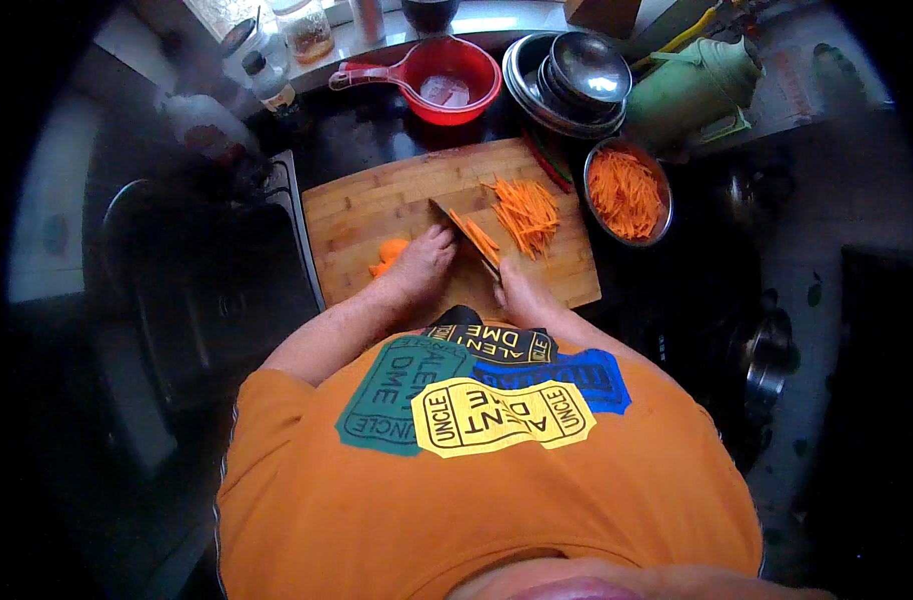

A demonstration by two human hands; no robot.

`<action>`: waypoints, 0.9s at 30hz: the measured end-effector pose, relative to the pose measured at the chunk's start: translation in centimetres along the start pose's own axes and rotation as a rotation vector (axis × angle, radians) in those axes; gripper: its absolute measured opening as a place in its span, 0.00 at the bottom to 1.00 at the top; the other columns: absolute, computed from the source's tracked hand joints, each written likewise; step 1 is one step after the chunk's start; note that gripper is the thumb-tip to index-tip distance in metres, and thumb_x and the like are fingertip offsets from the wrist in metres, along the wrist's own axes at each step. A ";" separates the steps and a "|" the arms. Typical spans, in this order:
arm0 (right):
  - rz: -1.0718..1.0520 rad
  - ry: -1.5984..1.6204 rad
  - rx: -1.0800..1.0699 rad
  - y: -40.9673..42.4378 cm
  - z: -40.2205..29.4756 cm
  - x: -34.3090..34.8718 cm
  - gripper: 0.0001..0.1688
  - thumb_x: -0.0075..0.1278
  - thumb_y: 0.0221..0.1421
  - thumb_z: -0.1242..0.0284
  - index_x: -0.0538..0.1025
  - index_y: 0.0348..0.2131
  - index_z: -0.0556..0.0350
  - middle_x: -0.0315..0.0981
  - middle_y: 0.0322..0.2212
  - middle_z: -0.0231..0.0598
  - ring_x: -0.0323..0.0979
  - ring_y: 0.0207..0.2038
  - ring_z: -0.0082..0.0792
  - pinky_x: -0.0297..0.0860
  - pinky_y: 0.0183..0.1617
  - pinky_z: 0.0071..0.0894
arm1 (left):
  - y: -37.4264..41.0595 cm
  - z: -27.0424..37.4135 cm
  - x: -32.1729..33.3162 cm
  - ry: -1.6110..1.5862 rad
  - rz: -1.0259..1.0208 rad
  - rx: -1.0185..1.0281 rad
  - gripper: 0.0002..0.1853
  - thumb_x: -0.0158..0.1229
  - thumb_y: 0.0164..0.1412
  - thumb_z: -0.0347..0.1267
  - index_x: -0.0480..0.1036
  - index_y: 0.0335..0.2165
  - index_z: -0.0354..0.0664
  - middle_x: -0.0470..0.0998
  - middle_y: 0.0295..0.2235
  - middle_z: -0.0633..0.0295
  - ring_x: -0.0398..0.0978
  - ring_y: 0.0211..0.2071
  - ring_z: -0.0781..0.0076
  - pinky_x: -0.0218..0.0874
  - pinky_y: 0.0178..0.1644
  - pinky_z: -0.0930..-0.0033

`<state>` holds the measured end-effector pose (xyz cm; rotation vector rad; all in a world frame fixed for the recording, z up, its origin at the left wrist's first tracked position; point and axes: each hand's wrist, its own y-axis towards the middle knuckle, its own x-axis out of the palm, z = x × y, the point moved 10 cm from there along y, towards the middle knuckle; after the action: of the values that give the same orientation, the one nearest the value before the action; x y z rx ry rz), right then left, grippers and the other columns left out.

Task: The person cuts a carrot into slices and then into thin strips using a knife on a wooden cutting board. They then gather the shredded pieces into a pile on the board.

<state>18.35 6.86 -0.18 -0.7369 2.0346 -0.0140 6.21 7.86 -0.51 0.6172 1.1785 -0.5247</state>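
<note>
My right hand grips the handle of a kitchen knife, whose blade points up and left over a wooden cutting board. A few carrot strips lie along the blade's right side. My left hand rests on the board just left of the blade, fingers bent; whether it holds a piece under the fingers is hidden. Carrot slices lie beside its left edge. A pile of carrot strips sits on the board's right part. Right of the board, a metal bowl holds shredded carrot.
Behind the board stand a red plastic dipper and stacked metal bowls. Red and green chili peppers lie at its upper right edge. A green thermos is at the back right. A sink lies to the left.
</note>
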 end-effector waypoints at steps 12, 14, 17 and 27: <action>0.132 0.080 -0.008 1.5 0.3 -0.7 0.15 0.46 0.58 0.70 0.63 0.41 0.62 0.72 0.26 0.65 0.72 0.31 0.66 0.66 0.33 0.60 | -0.2 -0.9 -0.7 -0.111 0.044 -0.166 0.22 0.53 0.47 0.29 0.73 0.42 0.30 0.71 0.44 0.49 0.65 0.51 0.53 0.59 0.58 0.61; 0.177 0.110 -0.056 1.4 0.7 -1.0 0.14 0.46 0.58 0.71 0.64 0.40 0.61 0.72 0.27 0.65 0.71 0.32 0.66 0.66 0.34 0.59 | -0.2 -0.9 -0.6 -0.121 0.031 -0.170 0.22 0.52 0.48 0.29 0.72 0.43 0.29 0.71 0.45 0.49 0.65 0.51 0.52 0.59 0.58 0.60; 0.124 0.135 -0.052 1.4 0.3 -1.1 0.14 0.49 0.58 0.71 0.65 0.38 0.63 0.70 0.30 0.64 0.70 0.36 0.66 0.66 0.38 0.55 | -0.7 -1.6 0.2 -0.103 0.046 -0.144 0.23 0.51 0.48 0.29 0.71 0.45 0.28 0.70 0.46 0.48 0.65 0.51 0.52 0.58 0.59 0.60; -0.061 0.066 0.082 -0.3 0.1 -0.8 0.15 0.50 0.55 0.71 0.64 0.36 0.64 0.70 0.28 0.67 0.70 0.34 0.68 0.65 0.36 0.58 | -0.2 -1.4 0.3 -0.120 -0.051 -0.116 0.26 0.52 0.47 0.30 0.70 0.47 0.27 0.69 0.49 0.48 0.64 0.53 0.52 0.55 0.61 0.63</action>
<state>18.89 7.05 0.46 -0.7550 2.0607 -0.1575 5.24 8.62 -1.17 0.4514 1.1049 -0.5251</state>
